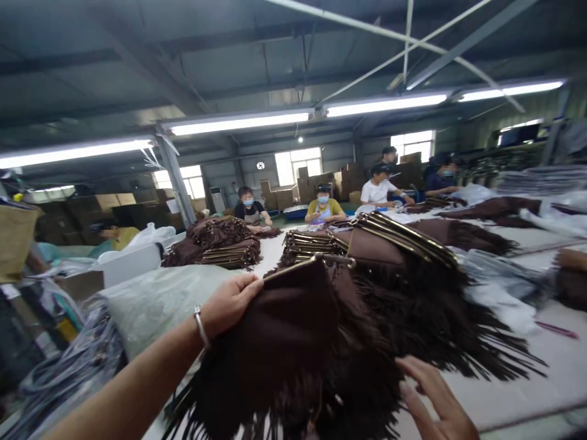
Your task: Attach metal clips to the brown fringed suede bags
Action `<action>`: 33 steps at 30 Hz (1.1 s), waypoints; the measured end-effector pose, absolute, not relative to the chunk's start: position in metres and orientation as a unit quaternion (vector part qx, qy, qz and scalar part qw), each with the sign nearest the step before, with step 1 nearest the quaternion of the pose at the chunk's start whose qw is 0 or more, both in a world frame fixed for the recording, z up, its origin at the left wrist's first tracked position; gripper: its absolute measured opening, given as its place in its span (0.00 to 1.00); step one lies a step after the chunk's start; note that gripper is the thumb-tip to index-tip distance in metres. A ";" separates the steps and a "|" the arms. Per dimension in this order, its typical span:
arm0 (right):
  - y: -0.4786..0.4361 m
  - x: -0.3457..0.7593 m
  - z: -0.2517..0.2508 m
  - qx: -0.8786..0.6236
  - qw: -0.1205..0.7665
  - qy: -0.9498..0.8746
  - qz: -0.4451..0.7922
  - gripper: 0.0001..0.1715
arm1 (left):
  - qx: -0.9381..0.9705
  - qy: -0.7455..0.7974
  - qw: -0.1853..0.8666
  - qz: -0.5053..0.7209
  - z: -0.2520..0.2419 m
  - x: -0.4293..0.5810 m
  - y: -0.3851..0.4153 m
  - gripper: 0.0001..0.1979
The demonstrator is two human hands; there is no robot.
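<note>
My left hand (232,302), with a bangle on the wrist, is closed on the upper left corner of a dark brown fringed bag (293,330). Its thumb lies by the gold-coloured metal edge along the bag's top. The bag's long fringe hangs toward me, over the table's near side. At the lower right, my right hand (438,400) is open, thumb and fingers apart, beside the fringe; whether the fingertips touch it I cannot tell. Just behind the bag, more brown fringed bags (376,247) with gold-coloured frames lie stacked.
Another pile of brown bags (213,241) stands farther left on the white table (504,391). Clear plastic bags (495,287) and a pink pen-like stick (557,330) lie at right. A large translucent sack (160,299) is at left. Several masked co-workers sit across the table.
</note>
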State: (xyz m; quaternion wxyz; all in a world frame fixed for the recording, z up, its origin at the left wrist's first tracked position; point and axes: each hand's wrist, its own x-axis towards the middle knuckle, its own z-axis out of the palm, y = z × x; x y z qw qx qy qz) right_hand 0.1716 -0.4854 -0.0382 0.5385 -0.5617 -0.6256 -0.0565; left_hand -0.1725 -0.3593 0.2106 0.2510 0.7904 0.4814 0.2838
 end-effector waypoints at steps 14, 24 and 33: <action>-0.573 0.099 0.048 -0.475 0.481 -0.632 0.378 0.15 | 0.703 0.394 0.579 0.122 0.087 -0.161 -0.470 0.38; -0.589 0.085 0.057 -0.511 0.432 -0.660 0.341 0.12 | 0.862 0.241 0.445 0.023 0.135 -0.105 -0.481 0.21; -0.582 0.082 0.042 -0.443 0.446 -0.615 0.477 0.11 | 0.840 0.354 0.342 0.230 0.091 -0.118 -0.499 0.20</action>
